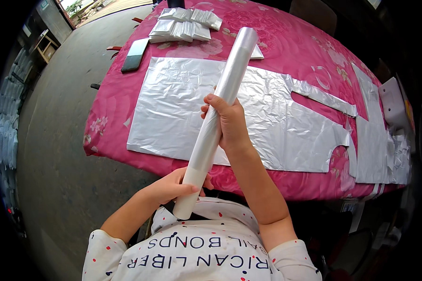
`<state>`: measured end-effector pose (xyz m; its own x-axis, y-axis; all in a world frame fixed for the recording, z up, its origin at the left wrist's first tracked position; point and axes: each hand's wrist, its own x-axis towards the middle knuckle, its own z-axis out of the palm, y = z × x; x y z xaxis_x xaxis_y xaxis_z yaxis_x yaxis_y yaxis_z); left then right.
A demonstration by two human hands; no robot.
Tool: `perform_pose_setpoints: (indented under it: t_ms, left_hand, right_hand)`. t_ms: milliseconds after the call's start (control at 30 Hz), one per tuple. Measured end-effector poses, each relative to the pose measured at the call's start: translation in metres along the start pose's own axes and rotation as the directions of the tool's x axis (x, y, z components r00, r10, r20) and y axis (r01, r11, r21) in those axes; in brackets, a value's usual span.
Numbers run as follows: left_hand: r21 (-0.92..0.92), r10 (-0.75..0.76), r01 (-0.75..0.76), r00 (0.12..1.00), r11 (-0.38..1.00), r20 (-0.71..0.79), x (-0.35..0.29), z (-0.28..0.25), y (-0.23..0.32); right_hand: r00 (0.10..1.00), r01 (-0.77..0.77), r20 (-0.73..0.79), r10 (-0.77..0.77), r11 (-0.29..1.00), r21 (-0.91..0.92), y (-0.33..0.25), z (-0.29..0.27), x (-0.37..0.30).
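A long roll of clear plastic film (pixel 206 145) on a pale core slants up and away from my body above the table's near edge. My right hand (pixel 228 117) wraps round its middle, thumb on top. Near the lower end my left hand (pixel 173 185) grips the roll, with the thumb lying over it and the other fingers partly hidden underneath. Flat on the table beyond lies a shiny, translucent plastic apron (pixel 173 103), its narrow strap parts pointing right. The roll and my right hand cover part of it.
A pink flowered cloth (pixel 110 122) covers the table. Folded plastic packets (pixel 180 30) lie in stacks at the far left, near a phone (pixel 135 56). At the right are more plastic sheeting (pixel 373 161) and a white box-like object (pixel 393 100). Concrete floor (pixel 65 140) stretches along the left.
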<state>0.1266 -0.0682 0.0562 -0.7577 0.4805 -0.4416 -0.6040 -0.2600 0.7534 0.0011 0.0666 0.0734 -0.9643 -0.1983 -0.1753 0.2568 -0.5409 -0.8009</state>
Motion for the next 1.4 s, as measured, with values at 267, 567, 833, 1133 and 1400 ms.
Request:
perform_pose_setpoints:
  t_ms: [267, 567, 833, 1133, 1400]
  left_hand:
    - [0.091, -0.267, 0.257, 0.955, 0.962, 0.127, 0.008, -0.014, 0.006]
    - [0.084, -0.213, 0.222, 0.971, 0.971, -0.108, 0.013, -0.028, -0.012]
    - [0.122, -0.396, 0.400, 0.916, 0.908, -0.059, -0.023, -0.051, -0.020]
    - [0.264, -0.341, 0.407, 0.903, 0.874, -0.263, -0.033, -0.033, -0.021]
    - [0.348, -0.259, 0.344, 0.928, 0.872, -0.269, -0.036, -0.028, -0.024]
  right_hand:
    - [0.991, -0.033, -0.123, 0.050, 0.990, 0.137, 0.003, -0.028, -0.004]
    - [0.982, -0.007, -0.186, 0.001, 0.999, -0.033, 0.045, -0.032, -0.015]
    - [0.943, 0.114, -0.247, -0.223, 0.914, -0.389, -0.027, -0.111, 0.035]
    - [0.985, -0.137, -0.028, 0.172, 0.668, -0.732, -0.063, -0.118, 0.042]
    - [0.985, -0.110, 0.016, 0.174, 0.687, -0.719, -0.063, -0.125, 0.040]
